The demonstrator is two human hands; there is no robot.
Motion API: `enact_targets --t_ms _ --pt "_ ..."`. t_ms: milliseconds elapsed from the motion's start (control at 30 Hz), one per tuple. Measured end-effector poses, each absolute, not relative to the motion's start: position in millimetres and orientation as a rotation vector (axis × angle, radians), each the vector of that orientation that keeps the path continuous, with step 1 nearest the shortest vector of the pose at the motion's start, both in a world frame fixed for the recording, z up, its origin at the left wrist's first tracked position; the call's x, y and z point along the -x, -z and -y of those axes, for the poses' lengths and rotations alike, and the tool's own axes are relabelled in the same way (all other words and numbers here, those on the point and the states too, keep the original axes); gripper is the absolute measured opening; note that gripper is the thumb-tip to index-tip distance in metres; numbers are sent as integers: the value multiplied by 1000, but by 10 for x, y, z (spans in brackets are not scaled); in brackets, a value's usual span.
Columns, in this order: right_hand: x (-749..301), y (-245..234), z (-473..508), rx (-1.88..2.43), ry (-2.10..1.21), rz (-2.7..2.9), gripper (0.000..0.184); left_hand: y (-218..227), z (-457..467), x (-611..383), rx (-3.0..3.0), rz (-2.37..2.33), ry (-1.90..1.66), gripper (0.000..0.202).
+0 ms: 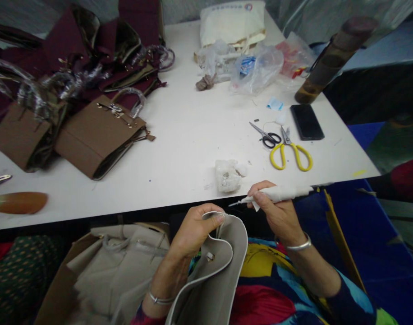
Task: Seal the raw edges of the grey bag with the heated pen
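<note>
In the head view, the bag [223, 275] is being held off the table's [193, 135] near edge, its rim [246, 237] being pinched by the left hand's [195, 230] fingers. The tube [281, 193] is being gripped by the right hand [282, 216] near that edge, its nozzle [235, 204] clear of the rim. Control is probably being helped by steady holding and light squeezing.

Scissors [286, 141]: 2 pairs, ahead of my right grip [281, 215]
Phone [307, 122]: beyond it, slightly right
Dark bottle [331, 62]: farther ahead, past the phone
</note>
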State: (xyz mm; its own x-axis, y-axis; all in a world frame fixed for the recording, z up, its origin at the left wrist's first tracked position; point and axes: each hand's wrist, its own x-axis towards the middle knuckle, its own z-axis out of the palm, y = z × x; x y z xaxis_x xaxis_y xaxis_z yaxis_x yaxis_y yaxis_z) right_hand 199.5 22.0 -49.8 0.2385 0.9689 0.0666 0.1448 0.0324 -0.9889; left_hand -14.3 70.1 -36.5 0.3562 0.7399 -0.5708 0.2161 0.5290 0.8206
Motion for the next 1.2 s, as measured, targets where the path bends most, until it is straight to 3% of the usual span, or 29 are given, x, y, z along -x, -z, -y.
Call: enact_targets --t_ms 167,1033,1200 --pt "-1986 422 -179 1287 -1155 1129 32 350 -708 127 -988 -1169 -390 21" --pt "-1980 458 -329 1278 -1154 1317 25 420 -617 28 -1016 -1146 -431 23" --pt "-2076 460 -201 1164 -1103 1492 16 436 -606 6 -968 -1145 -464 25"
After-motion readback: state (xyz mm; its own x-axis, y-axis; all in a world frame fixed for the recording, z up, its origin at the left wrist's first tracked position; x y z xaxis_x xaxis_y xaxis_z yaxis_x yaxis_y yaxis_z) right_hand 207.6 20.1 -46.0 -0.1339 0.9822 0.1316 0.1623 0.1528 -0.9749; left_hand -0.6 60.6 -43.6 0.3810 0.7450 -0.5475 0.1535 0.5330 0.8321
